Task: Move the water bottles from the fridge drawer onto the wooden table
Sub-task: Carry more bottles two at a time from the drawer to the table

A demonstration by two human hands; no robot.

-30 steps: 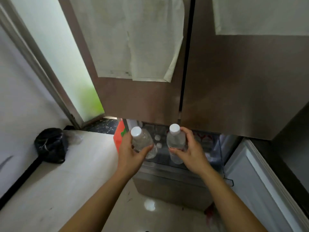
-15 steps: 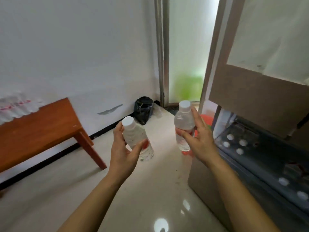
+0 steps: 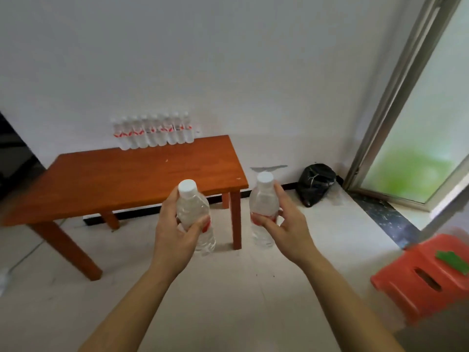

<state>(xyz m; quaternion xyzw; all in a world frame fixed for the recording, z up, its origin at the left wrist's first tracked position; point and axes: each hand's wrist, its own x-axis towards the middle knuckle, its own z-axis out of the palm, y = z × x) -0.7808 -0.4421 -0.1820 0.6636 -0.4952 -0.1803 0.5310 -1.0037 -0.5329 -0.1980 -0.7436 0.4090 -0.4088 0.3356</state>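
Nearest are two bare forearms reaching forward over the pale tiled floor (image 3: 228, 288), each ending in a hand that carries a bottle. The left hand (image 3: 175, 237) wraps its fingers and thumb round the middle of the left water bottle (image 3: 193, 210), whose long axis tilts so that the white cap leans left and the base points down and right. The right hand (image 3: 286, 227) grips the right water bottle (image 3: 262, 199) at its red label, thumb in front and fingers behind; this one stands almost upright. The two bottles are apart, side by side, both in the air above the floor.

To the near right sits an orange plastic stool (image 3: 426, 273).

Beyond the hands, ahead and to the left, is the wooden worktop (image 3: 127, 179). Its right front corner lies just behind the left water bottle in the view, so the left hand looks the nearer of the two, and the right hand would have to travel leftward as well as forward to reach it.

Along the worktop's far edge, against the white wall, stands a row of water bottles (image 3: 154, 133) with red labels; bare wood shows in front of them. A black bag (image 3: 316, 182) lies on the floor at the wall, right of the worktop.
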